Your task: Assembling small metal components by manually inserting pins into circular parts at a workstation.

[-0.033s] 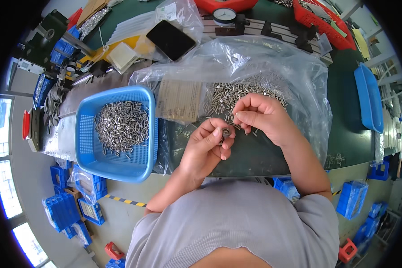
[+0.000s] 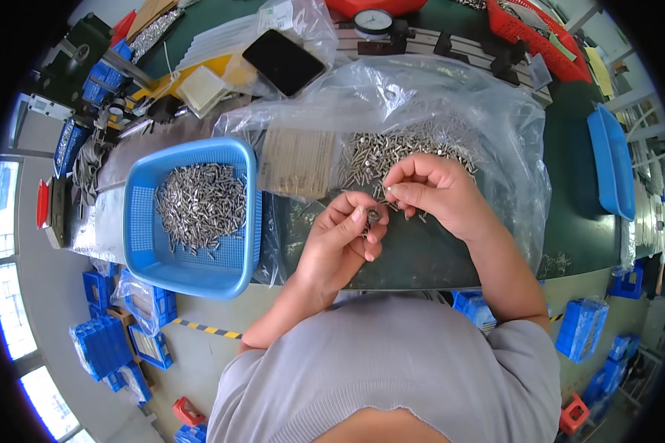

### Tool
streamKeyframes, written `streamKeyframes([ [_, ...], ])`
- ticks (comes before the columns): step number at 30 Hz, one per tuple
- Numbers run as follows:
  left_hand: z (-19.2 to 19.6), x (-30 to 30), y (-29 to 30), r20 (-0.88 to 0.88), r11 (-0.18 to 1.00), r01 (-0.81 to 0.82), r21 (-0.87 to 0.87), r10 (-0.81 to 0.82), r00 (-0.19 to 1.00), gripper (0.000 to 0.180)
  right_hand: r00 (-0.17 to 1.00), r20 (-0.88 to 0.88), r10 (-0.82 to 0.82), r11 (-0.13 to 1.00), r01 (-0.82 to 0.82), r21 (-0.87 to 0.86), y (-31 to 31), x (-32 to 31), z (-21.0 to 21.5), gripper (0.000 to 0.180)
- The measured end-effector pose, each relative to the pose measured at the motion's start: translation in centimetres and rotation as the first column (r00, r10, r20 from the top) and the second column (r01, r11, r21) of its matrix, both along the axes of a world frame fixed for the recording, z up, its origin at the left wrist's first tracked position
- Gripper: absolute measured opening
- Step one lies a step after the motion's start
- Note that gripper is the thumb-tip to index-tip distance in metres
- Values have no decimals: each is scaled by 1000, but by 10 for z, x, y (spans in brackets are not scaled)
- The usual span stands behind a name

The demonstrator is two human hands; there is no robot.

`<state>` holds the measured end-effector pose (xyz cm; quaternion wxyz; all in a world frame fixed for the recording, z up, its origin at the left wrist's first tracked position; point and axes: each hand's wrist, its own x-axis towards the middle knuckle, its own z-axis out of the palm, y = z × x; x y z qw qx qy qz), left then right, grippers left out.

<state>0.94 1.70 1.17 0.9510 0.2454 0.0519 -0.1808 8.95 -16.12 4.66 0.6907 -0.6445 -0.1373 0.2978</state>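
Note:
My left hand (image 2: 338, 235) is closed around a small round dark metal piece (image 2: 373, 217) held near the thumb and fingertips; part of it is hidden by the fingers. Just to its right, my right hand (image 2: 442, 196) pinches thumb against forefinger, with a tiny bright spot at the tips too small to name. Behind the hands, small metal pins (image 2: 373, 155) lie heaped on a clear plastic bag (image 2: 506, 133). To the left, a blue plastic basket (image 2: 192, 284) holds many similar metal pins (image 2: 202, 203).
A brown paper label (image 2: 297, 164) lies under the plastic left of the heap. Farther back are a black phone (image 2: 284, 63), a dial gauge (image 2: 372, 24) on a metal rail, and a red basket (image 2: 511, 29). A blue tray (image 2: 611, 162) stands at the right edge.

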Motion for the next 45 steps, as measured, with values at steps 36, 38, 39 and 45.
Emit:
streamKeyframes([
  [36, -3, -2, 1, -35, 997, 30, 68, -28, 999, 21, 849, 512, 128, 986, -55, -155, 14, -10, -1, 19],
  [38, -2, -2, 1, -33, 999, 31, 39, -30, 999, 22, 787, 607, 115, 989, -32, -146, 15, -10, -3, 20],
  [39, -1, -2, 0, -58, 999, 8, 53, -5, 998, 22, 735, 674, 75, 990, 28, -140, 16, -11, -3, 21],
  [45, -4, -7, -1, -53, 994, -81, 71, 85, 995, 23, 588, 809, 5, 983, 145, -112, 22, -13, -7, 17],
])
